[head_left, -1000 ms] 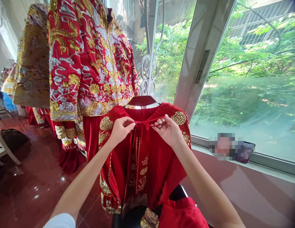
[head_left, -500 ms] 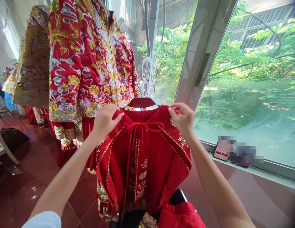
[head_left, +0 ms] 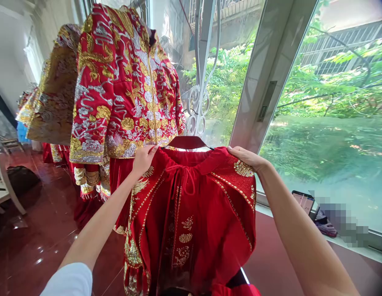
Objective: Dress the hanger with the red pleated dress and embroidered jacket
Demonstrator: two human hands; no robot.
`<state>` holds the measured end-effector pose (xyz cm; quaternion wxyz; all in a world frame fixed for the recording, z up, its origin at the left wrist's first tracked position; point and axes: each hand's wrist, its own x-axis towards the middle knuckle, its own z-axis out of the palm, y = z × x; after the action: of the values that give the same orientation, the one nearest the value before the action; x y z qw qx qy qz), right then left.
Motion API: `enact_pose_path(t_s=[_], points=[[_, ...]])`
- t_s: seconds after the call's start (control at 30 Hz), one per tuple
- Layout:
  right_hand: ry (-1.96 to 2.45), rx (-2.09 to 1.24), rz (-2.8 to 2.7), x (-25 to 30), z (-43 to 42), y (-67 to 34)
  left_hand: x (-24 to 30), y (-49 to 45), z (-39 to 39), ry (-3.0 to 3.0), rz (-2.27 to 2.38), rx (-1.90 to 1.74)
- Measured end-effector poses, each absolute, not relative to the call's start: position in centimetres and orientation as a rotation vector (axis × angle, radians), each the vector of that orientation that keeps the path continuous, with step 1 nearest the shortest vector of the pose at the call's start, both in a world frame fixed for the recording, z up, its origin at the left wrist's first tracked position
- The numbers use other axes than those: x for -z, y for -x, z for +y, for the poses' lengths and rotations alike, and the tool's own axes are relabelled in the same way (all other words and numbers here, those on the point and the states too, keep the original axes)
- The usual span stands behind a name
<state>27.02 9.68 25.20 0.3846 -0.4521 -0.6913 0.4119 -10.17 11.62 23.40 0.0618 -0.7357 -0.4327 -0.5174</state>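
Note:
A red embroidered top (head_left: 206, 205) with gold beading and a tied cord at its neck hangs in front of me. Its dark red hanger (head_left: 186, 142) shows above the neckline. My left hand (head_left: 144, 159) pinches the cloth at the left shoulder, thumb and fingers together. At the opposite shoulder, my right hand (head_left: 245, 157) grips the edge, its fingertips partly hidden behind the cloth. Between the hands the gathered neckline lies open, and a flat collar flap shows on the right side. Tassels dangle along the top's left side.
Behind stands a red jacket (head_left: 141, 94) with gold and silver embroidery, and more costumes beyond it. A phone (head_left: 302, 201) leans on the window sill to the right. A white chair (head_left: 8, 185) is at far left. Red cloth (head_left: 235, 290) lies at bottom.
The right shoulder of the top is now spread wider and flatter, with the collar flap lying over it. My right hand has shifted outward, fingers more level. The view has also moved slightly.

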Motion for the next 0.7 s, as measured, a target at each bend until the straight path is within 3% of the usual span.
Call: enact_pose_path(t_s=[0.07,0.23,0.5,0.7], points=[[1.168,-1.025,-1.756,-25.2,9.5,-27.1,-23.4,10.2,11.6,2.267,-1.327,1.571],[1.202,-0.507,-1.76,-24.7,8.6,-27.5,-25.0,11.3,12.3,2.808,-1.601,1.435],[1.121,-0.965,-1.52,-21.4,9.6,-30.2,-22.2,14.6,13.9,2.749,-1.924,1.835],[1.211,-0.883,-1.243,-15.8,8.3,-32.7,-16.5,16.7,11.1,2.324,-2.196,1.873]])
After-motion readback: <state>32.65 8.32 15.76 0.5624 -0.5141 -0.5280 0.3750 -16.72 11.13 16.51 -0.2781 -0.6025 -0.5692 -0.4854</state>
